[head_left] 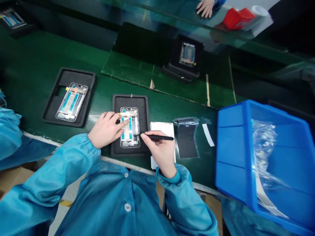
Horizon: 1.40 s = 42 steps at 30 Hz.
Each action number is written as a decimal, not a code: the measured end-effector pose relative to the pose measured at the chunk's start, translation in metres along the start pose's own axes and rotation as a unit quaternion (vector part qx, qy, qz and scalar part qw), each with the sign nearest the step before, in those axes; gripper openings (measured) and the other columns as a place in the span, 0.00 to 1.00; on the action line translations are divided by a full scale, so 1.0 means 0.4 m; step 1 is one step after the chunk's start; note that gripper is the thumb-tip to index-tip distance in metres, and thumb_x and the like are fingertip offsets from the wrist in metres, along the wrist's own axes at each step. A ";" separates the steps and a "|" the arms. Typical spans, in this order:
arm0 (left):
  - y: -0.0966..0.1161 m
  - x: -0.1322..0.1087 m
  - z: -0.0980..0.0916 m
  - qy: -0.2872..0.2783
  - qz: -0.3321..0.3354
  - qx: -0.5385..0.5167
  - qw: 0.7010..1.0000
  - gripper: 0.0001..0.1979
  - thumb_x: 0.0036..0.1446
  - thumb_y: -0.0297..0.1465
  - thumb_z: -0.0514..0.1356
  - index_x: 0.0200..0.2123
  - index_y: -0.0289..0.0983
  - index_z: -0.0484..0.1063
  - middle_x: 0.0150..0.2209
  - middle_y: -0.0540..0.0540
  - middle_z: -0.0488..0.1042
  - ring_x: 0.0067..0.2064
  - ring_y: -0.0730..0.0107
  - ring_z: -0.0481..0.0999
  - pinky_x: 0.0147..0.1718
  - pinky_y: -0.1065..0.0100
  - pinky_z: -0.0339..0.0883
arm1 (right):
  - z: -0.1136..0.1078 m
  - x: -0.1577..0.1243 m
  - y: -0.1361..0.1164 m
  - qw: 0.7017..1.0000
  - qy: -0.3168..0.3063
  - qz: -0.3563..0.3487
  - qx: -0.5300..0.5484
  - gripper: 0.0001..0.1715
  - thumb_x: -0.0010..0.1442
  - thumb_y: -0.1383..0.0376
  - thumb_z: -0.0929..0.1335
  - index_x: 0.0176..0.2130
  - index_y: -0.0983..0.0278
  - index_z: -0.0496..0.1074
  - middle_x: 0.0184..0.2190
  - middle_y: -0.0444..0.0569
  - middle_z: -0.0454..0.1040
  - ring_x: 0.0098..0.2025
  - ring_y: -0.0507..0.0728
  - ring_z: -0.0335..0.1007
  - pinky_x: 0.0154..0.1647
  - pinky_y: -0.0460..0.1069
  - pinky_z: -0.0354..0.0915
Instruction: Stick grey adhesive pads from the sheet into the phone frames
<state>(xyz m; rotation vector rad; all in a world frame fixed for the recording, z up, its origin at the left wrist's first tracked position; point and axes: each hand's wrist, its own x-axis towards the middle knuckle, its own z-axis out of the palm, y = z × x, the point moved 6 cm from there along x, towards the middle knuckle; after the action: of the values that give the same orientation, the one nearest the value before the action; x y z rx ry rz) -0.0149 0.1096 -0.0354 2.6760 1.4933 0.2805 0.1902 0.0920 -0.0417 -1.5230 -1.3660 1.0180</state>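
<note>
The right hand (162, 151) gripped a slim black pen-shaped tool (161, 137), its tip over the silver-rimmed rectangular phone chassis (130, 129). The left hand (105, 131), fingers partly extended, grasping nothing, touched it. Both forearms (71, 165) angled inward. The chassis lay in a black tray (144, 113), at the right hand's 10 o'clock, the left's 3 o'clock.

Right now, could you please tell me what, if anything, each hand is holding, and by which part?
The right hand grips a black tool by its shaft; the left hand rests on the phone frame.
</note>
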 end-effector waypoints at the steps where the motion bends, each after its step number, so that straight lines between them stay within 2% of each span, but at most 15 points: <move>1: -0.003 -0.003 0.001 0.004 0.004 -0.006 1.000 0.18 0.66 0.36 0.55 0.58 0.47 0.74 0.49 0.39 0.73 0.51 0.51 0.67 0.46 0.52 0.64 | 0.000 -0.008 0.006 1.000 0.003 -0.003 0.002 0.07 0.54 0.60 0.77 0.32 0.61 0.79 0.31 0.47 0.81 0.32 0.56 0.77 0.33 0.51 0.73; 6: -0.006 -0.019 0.006 0.033 -0.021 -0.011 0.999 0.17 0.66 0.37 0.56 0.55 0.44 0.75 0.49 0.39 0.74 0.52 0.50 0.67 0.48 0.51 0.65 | 0.009 -0.026 0.036 0.999 0.028 -0.027 0.036 0.07 0.56 0.60 0.76 0.34 0.60 0.79 0.33 0.49 0.82 0.35 0.58 0.79 0.37 0.53 0.74; 11: 0.004 -0.023 0.006 0.034 -0.027 0.000 0.999 0.15 0.67 0.37 0.56 0.53 0.45 0.77 0.49 0.39 0.74 0.52 0.51 0.67 0.48 0.51 0.65 | 0.017 -0.031 0.042 0.996 0.045 -0.049 0.060 0.07 0.56 0.61 0.76 0.36 0.61 0.79 0.34 0.48 0.82 0.37 0.57 0.79 0.40 0.52 0.74; 16: 0.004 -0.012 0.001 0.042 -0.034 0.019 0.998 0.15 0.66 0.35 0.55 0.50 0.38 0.77 0.47 0.38 0.75 0.51 0.51 0.67 0.48 0.52 0.66 | 0.021 -0.037 0.035 0.996 0.041 -0.069 0.049 0.07 0.57 0.60 0.75 0.35 0.61 0.79 0.33 0.48 0.82 0.36 0.57 0.79 0.39 0.52 0.74; 22: 0.013 0.023 -0.009 -0.021 -0.042 0.073 0.996 0.19 0.64 0.35 0.56 0.56 0.41 0.74 0.44 0.38 0.74 0.47 0.49 0.68 0.43 0.52 0.65 | 0.021 -0.041 0.035 0.995 0.041 -0.079 0.040 0.08 0.58 0.59 0.74 0.36 0.61 0.79 0.33 0.48 0.82 0.36 0.57 0.79 0.40 0.51 0.74; 27: -0.008 0.027 -0.020 -0.059 -0.059 0.042 0.996 0.20 0.63 0.38 0.57 0.58 0.47 0.73 0.47 0.41 0.72 0.49 0.50 0.68 0.44 0.54 0.66 | 0.026 -0.040 0.037 0.994 0.032 -0.082 0.058 0.09 0.57 0.58 0.74 0.36 0.61 0.79 0.33 0.48 0.82 0.36 0.57 0.79 0.39 0.51 0.73; 29: -0.024 0.008 -0.034 -0.029 -0.100 0.020 0.994 0.21 0.63 0.39 0.57 0.58 0.46 0.72 0.50 0.41 0.72 0.50 0.52 0.70 0.46 0.55 0.66 | 0.022 -0.037 0.039 0.994 0.042 -0.077 0.071 0.09 0.57 0.58 0.74 0.35 0.61 0.79 0.32 0.48 0.82 0.35 0.57 0.78 0.38 0.51 0.73; 31: -0.047 -0.032 -0.047 0.009 -0.204 0.005 0.979 0.21 0.63 0.41 0.57 0.57 0.42 0.72 0.48 0.40 0.73 0.48 0.54 0.73 0.45 0.57 0.67 | 0.011 -0.034 0.040 0.990 0.075 -0.071 0.093 0.09 0.57 0.58 0.74 0.34 0.62 0.79 0.32 0.48 0.81 0.34 0.57 0.78 0.37 0.52 0.73; 33: -0.054 -0.083 -0.038 -0.004 -0.301 -0.009 0.954 0.22 0.64 0.44 0.55 0.54 0.37 0.72 0.41 0.41 0.75 0.42 0.56 0.76 0.40 0.60 0.69 | -0.002 -0.032 0.043 0.984 0.115 -0.068 0.115 0.09 0.56 0.59 0.74 0.34 0.62 0.78 0.32 0.49 0.81 0.35 0.57 0.78 0.40 0.53 0.74; 34: -0.047 -0.103 -0.026 -0.028 -0.320 -0.017 0.947 0.22 0.64 0.45 0.55 0.53 0.37 0.72 0.38 0.42 0.76 0.39 0.57 0.77 0.38 0.61 0.69 | -0.006 -0.030 0.045 0.982 0.126 -0.065 0.124 0.09 0.56 0.59 0.75 0.34 0.63 0.78 0.32 0.49 0.81 0.36 0.57 0.78 0.41 0.53 0.73; 36: -0.020 -0.125 -0.002 -0.061 -0.312 -0.031 0.948 0.21 0.63 0.43 0.54 0.52 0.37 0.73 0.36 0.43 0.77 0.37 0.58 0.78 0.35 0.63 0.69 | -0.004 -0.026 0.051 0.981 0.123 -0.050 0.141 0.10 0.55 0.59 0.75 0.33 0.63 0.78 0.32 0.49 0.80 0.36 0.58 0.78 0.41 0.53 0.74; 39: 0.004 -0.124 0.006 -0.016 -0.310 -0.048 0.949 0.19 0.62 0.38 0.54 0.52 0.36 0.74 0.42 0.41 0.79 0.41 0.57 0.79 0.39 0.63 0.71 | 0.011 -0.021 0.060 0.981 0.091 -0.028 0.169 0.12 0.54 0.57 0.76 0.34 0.64 0.78 0.32 0.50 0.80 0.35 0.58 0.78 0.39 0.54 0.74; 42: -0.026 -0.107 -0.006 0.022 -0.352 -0.092 0.931 0.21 0.63 0.35 0.54 0.56 0.35 0.73 0.42 0.42 0.81 0.40 0.60 0.81 0.43 0.64 0.72 | 0.013 -0.020 0.056 0.980 0.082 -0.034 0.179 0.14 0.53 0.56 0.76 0.34 0.63 0.78 0.32 0.50 0.80 0.35 0.59 0.79 0.42 0.56 0.75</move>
<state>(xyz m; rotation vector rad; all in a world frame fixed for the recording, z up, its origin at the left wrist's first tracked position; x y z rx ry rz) -0.0460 0.0784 -0.0401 1.8395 2.1778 0.3968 0.1919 0.0829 -0.0644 -1.2521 -1.0470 1.0088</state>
